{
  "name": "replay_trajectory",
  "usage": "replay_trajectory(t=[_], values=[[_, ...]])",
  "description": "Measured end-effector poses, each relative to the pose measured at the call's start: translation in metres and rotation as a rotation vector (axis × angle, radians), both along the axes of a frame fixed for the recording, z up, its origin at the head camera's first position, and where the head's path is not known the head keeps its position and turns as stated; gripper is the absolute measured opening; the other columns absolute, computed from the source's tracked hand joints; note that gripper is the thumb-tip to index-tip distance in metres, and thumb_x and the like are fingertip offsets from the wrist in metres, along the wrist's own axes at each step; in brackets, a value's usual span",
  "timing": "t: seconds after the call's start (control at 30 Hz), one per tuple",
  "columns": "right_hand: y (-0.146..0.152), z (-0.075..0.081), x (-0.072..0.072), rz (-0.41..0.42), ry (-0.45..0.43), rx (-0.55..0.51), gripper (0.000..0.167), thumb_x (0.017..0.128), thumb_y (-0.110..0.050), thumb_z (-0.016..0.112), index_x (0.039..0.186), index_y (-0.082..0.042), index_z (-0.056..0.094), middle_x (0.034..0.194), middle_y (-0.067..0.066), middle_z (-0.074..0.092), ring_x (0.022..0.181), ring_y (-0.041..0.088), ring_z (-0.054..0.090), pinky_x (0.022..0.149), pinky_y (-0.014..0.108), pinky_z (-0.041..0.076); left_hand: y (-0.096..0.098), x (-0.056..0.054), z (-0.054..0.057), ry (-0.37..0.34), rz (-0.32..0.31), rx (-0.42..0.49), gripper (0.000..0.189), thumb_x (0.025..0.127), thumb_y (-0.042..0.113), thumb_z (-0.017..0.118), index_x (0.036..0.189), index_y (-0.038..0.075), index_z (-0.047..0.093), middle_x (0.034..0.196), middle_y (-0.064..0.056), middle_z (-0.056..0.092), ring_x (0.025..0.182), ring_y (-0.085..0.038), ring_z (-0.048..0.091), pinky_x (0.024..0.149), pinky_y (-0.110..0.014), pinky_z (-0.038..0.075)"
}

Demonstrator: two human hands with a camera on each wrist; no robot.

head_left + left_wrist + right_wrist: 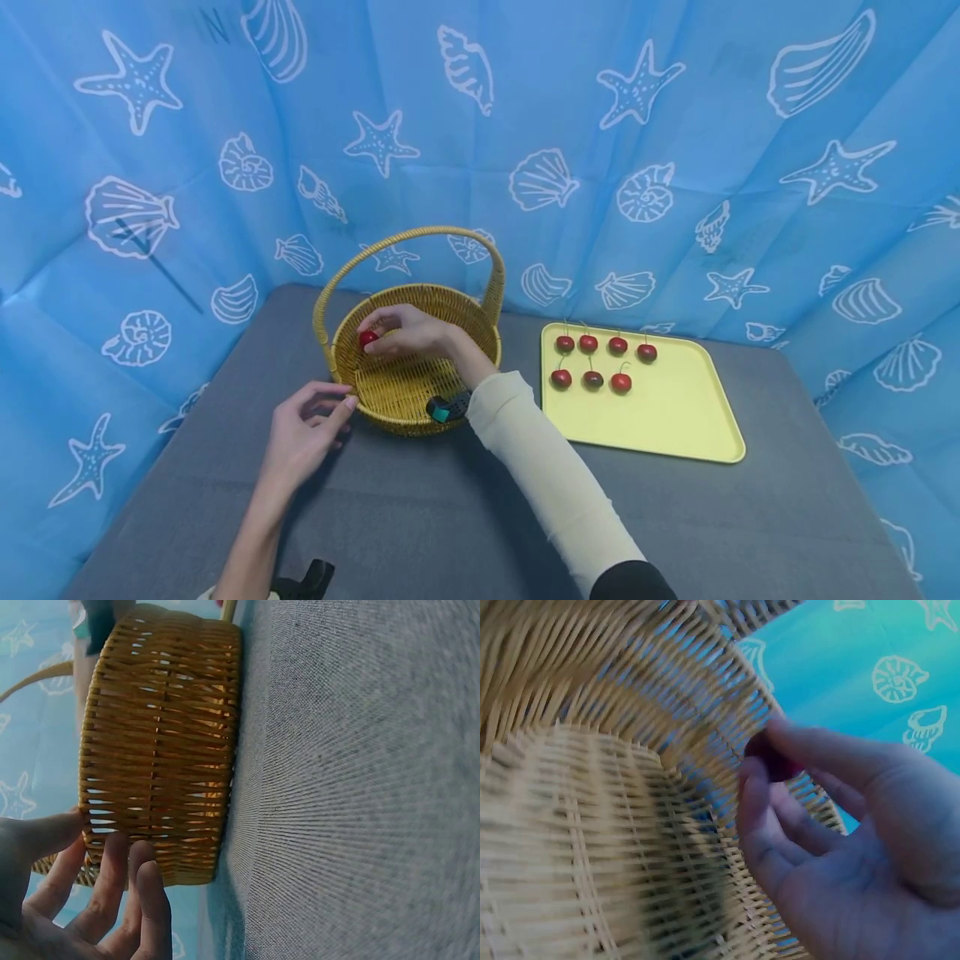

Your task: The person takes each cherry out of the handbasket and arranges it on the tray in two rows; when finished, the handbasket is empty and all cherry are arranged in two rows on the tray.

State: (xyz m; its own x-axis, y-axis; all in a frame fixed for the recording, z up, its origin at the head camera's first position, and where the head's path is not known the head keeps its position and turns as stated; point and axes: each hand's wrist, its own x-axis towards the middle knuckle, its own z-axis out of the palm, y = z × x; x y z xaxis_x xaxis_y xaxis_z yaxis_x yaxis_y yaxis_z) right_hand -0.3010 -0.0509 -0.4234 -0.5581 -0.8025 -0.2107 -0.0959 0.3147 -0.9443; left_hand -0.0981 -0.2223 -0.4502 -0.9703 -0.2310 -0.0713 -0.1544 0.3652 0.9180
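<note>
A yellow woven basket (408, 421) with a tall arched handle stands on the grey table. Inside it, near the left wall, my right hand (408, 329) pinches a red cherry (367, 339) between thumb and fingertips; the right wrist view shows the cherry (774, 757) above the woven bottom. My left hand (303, 433) holds the basket's near-left rim, its thumb at the edge and its other fingers against the outer wall, as the left wrist view shows. On a pale yellow tray (660, 421) to the right, several cherries (592, 380) with stems lie in two rows.
Behind the grey table (420, 517) hangs a blue curtain (465, 175) printed with shells and starfish, which also closes off both sides. The basket's handle (431, 230) arches over the right hand's working space.
</note>
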Motion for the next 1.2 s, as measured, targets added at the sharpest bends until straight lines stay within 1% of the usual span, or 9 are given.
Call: replay_trajectory(t=[0.3,0.33,0.57,0.63,0.77,0.87,0.97,1.07,1.2], values=[[0.031,0.020,-0.005,0.055,0.118,0.018,0.046,0.104,-0.024,0.074,0.147,-0.011,0.065,0.147,0.008,0.067,0.124,0.030,0.069,0.107,0.053,0.061,0.000,0.002,0.000,-0.005,0.013,-0.026,0.039,0.107,0.037,0.072,0.136,0.013,0.068,0.125,-0.020,0.075,0.084,-0.015,0.076,0.068,-0.028,0.064],[0.035,0.022,-0.005,0.055,0.130,0.019,0.046,0.104,-0.024,0.075,0.147,-0.011,0.066,0.147,0.008,0.067,0.124,0.030,0.069,0.106,0.050,0.062,0.000,0.002,0.000,-0.008,0.015,-0.028,0.038,0.107,0.037,0.072,0.136,0.013,0.067,0.125,-0.020,0.075,0.084,-0.015,0.076,0.068,-0.028,0.064],[0.063,0.030,-0.004,0.072,0.222,0.012,0.043,0.102,-0.020,0.078,0.142,-0.009,0.069,0.142,0.012,0.070,0.128,0.030,0.068,0.109,0.053,0.060,0.002,0.001,0.000,-0.006,0.034,-0.038,0.036,0.106,0.035,0.072,0.135,0.013,0.068,0.123,-0.020,0.076,0.085,-0.017,0.076,0.066,-0.028,0.064],[0.071,0.033,-0.004,0.088,0.245,0.019,0.041,0.101,-0.019,0.078,0.141,-0.011,0.070,0.145,0.015,0.068,0.129,0.033,0.069,0.107,0.046,0.062,0.002,0.001,0.000,-0.004,0.033,-0.035,0.037,0.106,0.035,0.072,0.135,0.013,0.069,0.123,-0.020,0.076,0.084,-0.016,0.076,0.066,-0.028,0.064],[0.088,0.037,-0.001,0.106,0.237,0.023,0.043,0.101,-0.017,0.077,0.143,-0.009,0.067,0.150,0.017,0.064,0.121,0.035,0.075,0.102,0.038,0.063,0.003,0.001,0.000,0.002,0.025,-0.025,0.039,0.106,0.037,0.073,0.136,0.012,0.069,0.123,-0.021,0.076,0.084,-0.015,0.076,0.066,-0.029,0.064],[0.101,0.040,0.003,0.101,0.239,0.029,0.045,0.100,-0.016,0.078,0.143,-0.010,0.066,0.149,0.014,0.065,0.112,0.029,0.078,0.096,0.030,0.062,0.003,0.000,0.001,0.006,0.022,-0.022,0.039,0.106,0.037,0.073,0.136,0.012,0.069,0.123,-0.021,0.077,0.085,-0.016,0.077,0.066,-0.029,0.064],[0.117,0.043,0.009,0.086,0.245,0.032,0.045,0.099,-0.015,0.080,0.142,-0.010,0.067,0.137,0.012,0.071,0.095,0.023,0.074,0.086,0.026,0.058,0.004,0.000,0.002,0.009,0.020,-0.026,0.039,0.106,0.037,0.073,0.135,0.012,0.069,0.122,-0.020,0.077,0.086,-0.017,0.077,0.066,-0.029,0.064],[0.135,0.042,0.015,0.066,0.260,0.035,0.045,0.098,-0.015,0.081,0.141,-0.010,0.069,0.125,0.012,0.075,0.088,0.023,0.072,0.079,0.026,0.058,0.004,0.000,0.001,0.010,0.021,-0.029,0.038,0.106,0.036,0.072,0.135,0.012,0.069,0.121,-0.020,0.077,0.085,-0.017,0.077,0.066,-0.029,0.064],[0.163,0.037,0.022,0.030,0.272,0.016,0.044,0.097,-0.010,0.081,0.139,-0.006,0.070,0.125,0.020,0.075,0.094,0.022,0.078,0.083,0.029,0.063,0.004,0.000,0.000,0.012,0.021,-0.031,0.039,0.106,0.036,0.073,0.135,0.011,0.069,0.121,-0.020,0.077,0.084,-0.016,0.077,0.066,-0.028,0.064]])
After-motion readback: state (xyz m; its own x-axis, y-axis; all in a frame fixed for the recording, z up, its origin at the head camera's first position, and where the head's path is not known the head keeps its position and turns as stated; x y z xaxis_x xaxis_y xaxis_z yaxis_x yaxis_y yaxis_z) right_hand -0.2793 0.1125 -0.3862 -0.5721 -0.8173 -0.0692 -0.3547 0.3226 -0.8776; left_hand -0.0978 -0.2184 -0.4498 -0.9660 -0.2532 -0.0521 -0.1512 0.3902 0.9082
